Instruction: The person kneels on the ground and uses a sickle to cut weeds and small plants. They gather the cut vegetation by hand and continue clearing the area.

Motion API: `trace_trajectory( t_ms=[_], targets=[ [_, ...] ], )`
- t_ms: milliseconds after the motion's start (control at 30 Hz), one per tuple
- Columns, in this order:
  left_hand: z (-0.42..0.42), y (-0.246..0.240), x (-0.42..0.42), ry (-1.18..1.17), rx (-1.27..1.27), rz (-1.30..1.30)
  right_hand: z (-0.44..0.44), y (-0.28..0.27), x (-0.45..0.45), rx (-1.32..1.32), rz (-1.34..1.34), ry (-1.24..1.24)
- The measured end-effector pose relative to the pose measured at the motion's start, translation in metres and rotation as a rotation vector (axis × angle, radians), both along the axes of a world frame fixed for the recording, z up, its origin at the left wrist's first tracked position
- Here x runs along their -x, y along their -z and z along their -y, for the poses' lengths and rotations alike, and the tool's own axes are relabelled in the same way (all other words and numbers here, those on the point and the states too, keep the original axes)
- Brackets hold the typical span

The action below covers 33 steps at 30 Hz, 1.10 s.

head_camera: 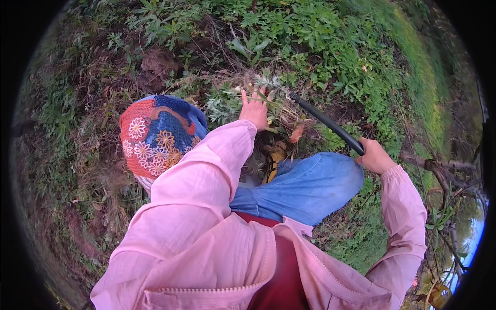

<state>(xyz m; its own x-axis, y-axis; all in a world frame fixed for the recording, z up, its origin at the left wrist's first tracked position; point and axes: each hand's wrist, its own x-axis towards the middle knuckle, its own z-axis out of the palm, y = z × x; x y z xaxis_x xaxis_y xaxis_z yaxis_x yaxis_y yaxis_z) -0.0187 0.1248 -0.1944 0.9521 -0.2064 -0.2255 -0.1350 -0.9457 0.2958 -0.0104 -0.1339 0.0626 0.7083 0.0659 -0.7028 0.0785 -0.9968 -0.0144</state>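
Observation:
My left hand point(255, 109) reaches forward into leafy weeds, its fingers spread against a clump of grey-green leaves point(221, 108) and dry stems. Around the rear end of a long black tool handle point(327, 123) my right hand point(375, 156) is closed, near my right knee. The handle slants forward and left, and its far end disappears into the plants beside my left fingers. What head the tool bears is hidden. Dry grass and a brown dead leaf point(297, 132) lie between my hands.
A knitted orange and blue item with flower motifs point(159, 135) bulges beside my left forearm. My bent leg in blue jeans point(306, 186) and a yellow shoe point(276, 162) are below. Dense green weeds point(321, 35) grow ahead; bare branches point(441, 174) stand at the right.

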Motion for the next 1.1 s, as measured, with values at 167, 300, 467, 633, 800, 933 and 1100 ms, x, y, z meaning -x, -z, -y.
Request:
trace_trajectory(
  t_ms=[167,300,467,633,800,933,1100],
  targets=[
    [-0.006,-0.009,-0.027,0.071,-0.057,-0.049,0.023,-0.065,0.004,0.067,0.059,-0.029],
    [-0.001,0.008,-0.040,0.177,-0.043,-0.076,0.032,-0.108,0.011,0.120,0.105,-0.044],
    [-0.003,0.042,-0.045,0.125,0.128,0.031,0.022,-0.157,0.018,0.140,0.171,-0.004],
    [0.003,0.049,-0.055,0.035,0.226,-0.314,0.019,-0.170,0.035,0.184,0.226,0.025],
    [-0.003,0.026,-0.057,-0.025,0.209,-0.183,0.029,-0.162,0.035,0.167,0.234,0.053],
    [-0.015,-0.014,-0.074,-0.130,0.203,-0.101,0.044,-0.154,0.032,0.089,0.334,0.140],
    [-0.036,-0.062,-0.113,-0.211,0.124,-0.024,0.056,-0.143,0.030,-0.006,0.466,0.205]
  ],
)
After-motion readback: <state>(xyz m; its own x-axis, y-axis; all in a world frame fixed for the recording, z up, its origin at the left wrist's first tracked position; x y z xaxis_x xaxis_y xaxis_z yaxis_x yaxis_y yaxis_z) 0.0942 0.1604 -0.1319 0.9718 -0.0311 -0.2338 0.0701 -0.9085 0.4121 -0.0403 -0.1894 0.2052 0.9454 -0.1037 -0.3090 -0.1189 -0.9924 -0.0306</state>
